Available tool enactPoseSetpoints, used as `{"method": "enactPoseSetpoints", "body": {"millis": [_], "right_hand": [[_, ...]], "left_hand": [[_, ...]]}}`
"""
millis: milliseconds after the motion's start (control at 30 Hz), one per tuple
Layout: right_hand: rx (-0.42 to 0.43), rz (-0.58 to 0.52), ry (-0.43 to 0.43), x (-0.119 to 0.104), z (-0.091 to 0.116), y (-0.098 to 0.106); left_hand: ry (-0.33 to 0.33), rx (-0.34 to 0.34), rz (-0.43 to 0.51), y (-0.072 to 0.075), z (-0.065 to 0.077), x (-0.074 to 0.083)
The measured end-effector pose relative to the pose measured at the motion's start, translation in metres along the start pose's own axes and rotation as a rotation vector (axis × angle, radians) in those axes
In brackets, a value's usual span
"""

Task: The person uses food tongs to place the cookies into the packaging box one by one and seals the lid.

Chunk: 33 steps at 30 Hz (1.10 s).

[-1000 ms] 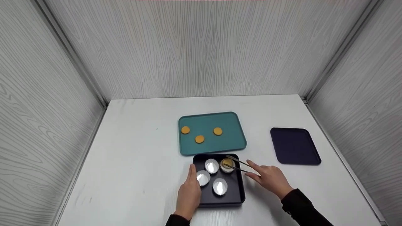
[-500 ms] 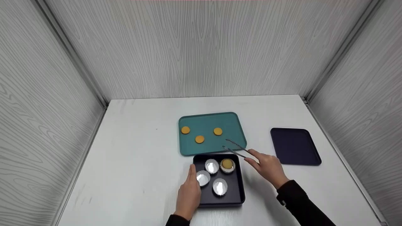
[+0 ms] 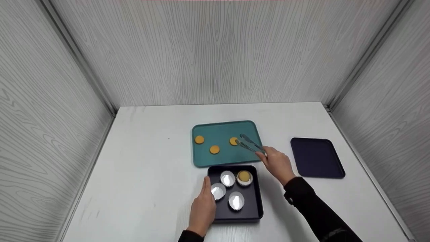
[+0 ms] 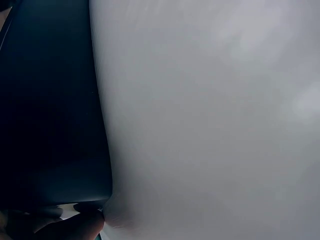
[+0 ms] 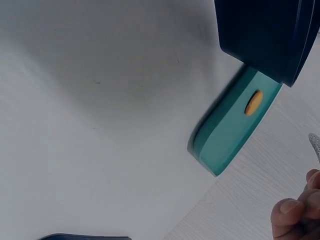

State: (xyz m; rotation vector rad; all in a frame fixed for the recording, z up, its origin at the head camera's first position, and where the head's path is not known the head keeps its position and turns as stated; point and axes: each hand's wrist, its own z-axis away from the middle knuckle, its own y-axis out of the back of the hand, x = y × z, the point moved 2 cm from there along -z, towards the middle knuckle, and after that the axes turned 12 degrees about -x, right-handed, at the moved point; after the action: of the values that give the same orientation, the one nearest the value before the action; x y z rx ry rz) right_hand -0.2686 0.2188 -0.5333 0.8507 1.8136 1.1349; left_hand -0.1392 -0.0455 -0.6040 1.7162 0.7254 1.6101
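Note:
My right hand (image 3: 277,165) pinches metal tongs (image 3: 246,146) over the right part of a green tray (image 3: 208,161). The tongs' tips are apart, right at the edge of a flat orange-yellow disc (image 3: 233,141). Two more such discs lie on that tray, at the left (image 3: 199,139) and front middle (image 3: 214,149). My left hand (image 3: 203,211) rests along the left side of a dark square pan (image 3: 251,206), fingers straight. Inside are three silvery-white fluted cups (image 3: 236,201) and another cup (image 3: 244,183) bearing a yellow disc (image 3: 244,175). The right wrist view catches fingers (image 5: 290,212) and only one tip of the tongs.
A dark flat tray (image 3: 317,158) lies to the right on the white table (image 3: 141,168). The green tray sits just behind the pan. Pale wood-grained panels (image 3: 215,53) enclose the table at the back and both sides.
From the cup at the pan's back right, my right hand has moved the tongs back over the green tray to a disc there. The disc in the cup stays behind; my left hand keeps its place.

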Motion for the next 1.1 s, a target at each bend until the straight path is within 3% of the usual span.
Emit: {"method": "enactPoseSetpoints", "body": {"millis": [167,333,733,1100], "right_hand": [[-0.071,0.0,-0.077,0.002,-0.014,-0.009],[-0.12,0.005,-0.094,0.004,-0.025,-0.018],[-0.147,0.118,0.035,0.0,-0.035,-0.033],[-0.188,0.231,0.072,0.001,-0.038,-0.041]], "left_hand": [[-0.004,0.004,-0.002,0.0,0.002,0.002],[-0.027,0.032,-0.014,-0.001,0.004,0.002],[-0.021,0.028,-0.012,-0.001,0.003,0.002],[-0.025,0.042,-0.016,-0.001,0.002,0.001]]}}
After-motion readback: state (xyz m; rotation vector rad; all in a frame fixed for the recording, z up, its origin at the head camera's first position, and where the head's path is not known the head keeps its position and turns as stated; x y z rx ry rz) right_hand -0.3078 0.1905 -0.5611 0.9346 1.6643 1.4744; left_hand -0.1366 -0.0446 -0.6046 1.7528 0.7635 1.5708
